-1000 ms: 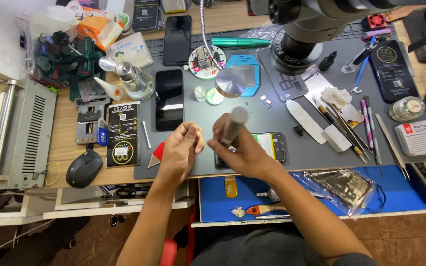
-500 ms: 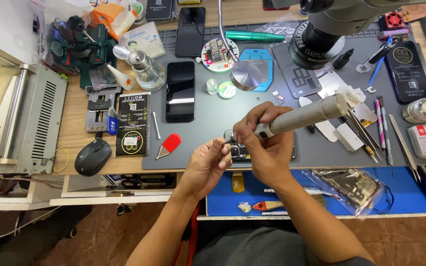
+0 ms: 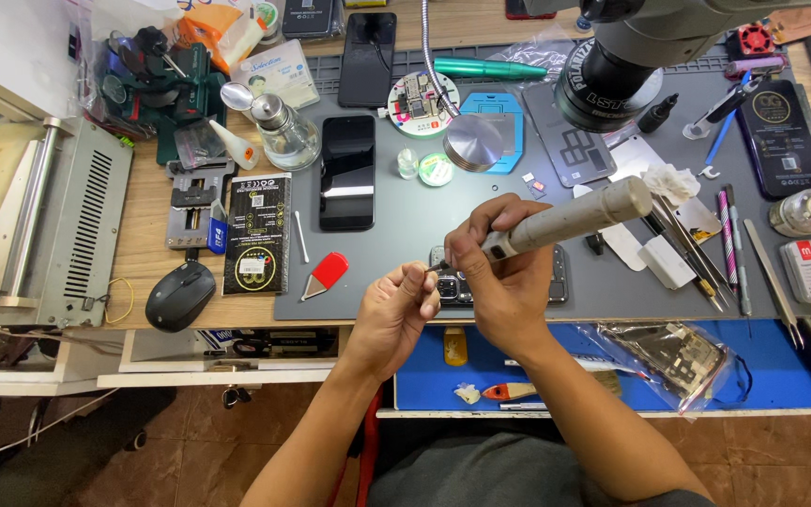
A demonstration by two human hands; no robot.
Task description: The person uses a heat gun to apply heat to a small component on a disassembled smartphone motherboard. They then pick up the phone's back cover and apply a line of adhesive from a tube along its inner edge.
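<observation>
My right hand [image 3: 499, 272] grips a thick grey electric screwdriver [image 3: 570, 218], its body slanting up to the right and its thin bit pointing left. My left hand [image 3: 396, 305] pinches the tip of that bit between thumb and fingers. Under both hands a dark phone [image 3: 556, 282] lies flat on the grey work mat [image 3: 377, 258], mostly hidden by my right hand.
On the mat lie another black phone [image 3: 346, 172], a red pry tool [image 3: 326, 275], tweezers and picks [image 3: 706, 253] and a microscope head [image 3: 612, 66]. A black mouse [image 3: 179, 295], glass bottle [image 3: 283, 131] and grey machine [image 3: 49, 225] sit left. A bagged part [image 3: 673, 352] lies on the blue tray.
The screwdriver has swung from upright to slanting right. My left hand has moved onto the bit's tip. The view has shifted slightly.
</observation>
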